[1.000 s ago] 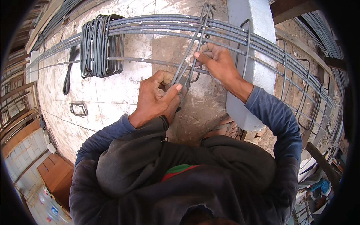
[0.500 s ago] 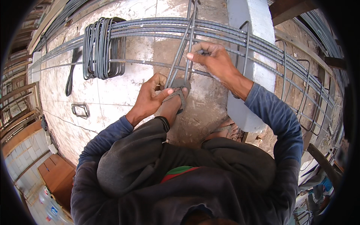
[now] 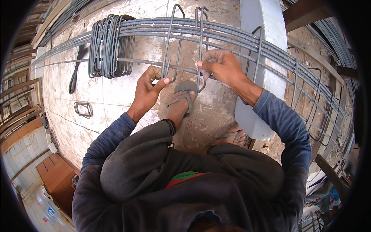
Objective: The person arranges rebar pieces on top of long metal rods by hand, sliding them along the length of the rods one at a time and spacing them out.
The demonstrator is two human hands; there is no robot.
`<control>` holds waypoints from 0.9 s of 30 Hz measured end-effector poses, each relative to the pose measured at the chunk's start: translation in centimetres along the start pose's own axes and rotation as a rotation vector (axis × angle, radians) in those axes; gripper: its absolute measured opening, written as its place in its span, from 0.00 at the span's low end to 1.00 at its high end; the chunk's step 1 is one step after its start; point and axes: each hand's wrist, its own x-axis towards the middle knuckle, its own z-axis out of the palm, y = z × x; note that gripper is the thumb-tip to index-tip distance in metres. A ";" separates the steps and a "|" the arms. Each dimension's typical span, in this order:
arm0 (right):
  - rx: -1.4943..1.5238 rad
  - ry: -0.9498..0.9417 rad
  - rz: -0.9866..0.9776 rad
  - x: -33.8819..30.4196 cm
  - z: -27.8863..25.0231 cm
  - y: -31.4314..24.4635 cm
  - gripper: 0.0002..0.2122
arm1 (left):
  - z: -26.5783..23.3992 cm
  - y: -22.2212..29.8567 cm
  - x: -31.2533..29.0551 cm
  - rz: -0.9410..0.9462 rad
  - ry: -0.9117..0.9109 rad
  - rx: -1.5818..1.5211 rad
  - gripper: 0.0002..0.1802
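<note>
Ribbed steel bars run across in front of me, with a single lower bar nearer my feet. My left hand pinches the near end of one bent rebar stirrup, which loops around the bars. To its right, my right hand has its thumb and fingers closed on a second stirrup, close to the lower bar. Both stirrups stand roughly upright and apart from each other. Left of them, a thick bunch of stirrups hangs on the bars.
A pale concrete block lies under the bars to the right. Several spaced stirrups, one a wire loop, sit farther right. Small rectangular loops and a black strap-like thing lie at left. My sandalled foot is below the stirrups.
The two stirrups, crossed and close together before, now stand apart. My left hand has moved left and up with one; my right hand has shifted slightly right and down onto the other.
</note>
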 end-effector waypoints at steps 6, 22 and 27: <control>-0.018 0.051 0.042 0.8 0.5 0.9 0.06 | -1.4 -2.3 0.8 0.068 0.100 0.240 0.11; -0.382 0.064 -0.195 0.8 0.1 2.1 0.14 | -1.5 -0.7 0.5 0.000 0.170 0.297 0.16; -0.540 0.096 -0.305 -1.1 -1.0 0.4 0.19 | -1.3 -1.5 -1.0 0.048 0.336 0.415 0.26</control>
